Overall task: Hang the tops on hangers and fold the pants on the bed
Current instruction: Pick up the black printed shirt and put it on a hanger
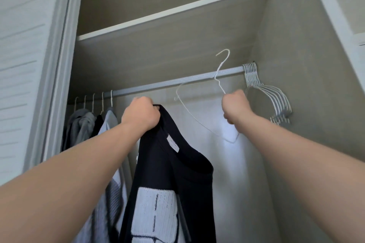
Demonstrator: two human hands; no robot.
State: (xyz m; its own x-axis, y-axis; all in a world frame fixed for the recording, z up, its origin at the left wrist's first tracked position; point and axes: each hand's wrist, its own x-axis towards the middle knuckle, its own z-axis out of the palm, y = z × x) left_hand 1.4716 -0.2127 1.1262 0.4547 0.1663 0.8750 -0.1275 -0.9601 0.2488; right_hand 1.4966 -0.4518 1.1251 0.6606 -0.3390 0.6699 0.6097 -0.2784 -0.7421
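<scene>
A few hung tops [85,122] are on the closet rod [177,81] at the middle left of the frame. The black top [171,173] is not on a hanger yet. I can't see any pants or the bed, so I think those come later. My left hand [141,113] is squeezed tight on the black top's collar, mid frame. My right hand [234,105] is a fist around the white wire hanger [217,74], just right of the top and not touching it.

one black top [169,167], one held hanger [219,69], one rail [167,83]
</scene>
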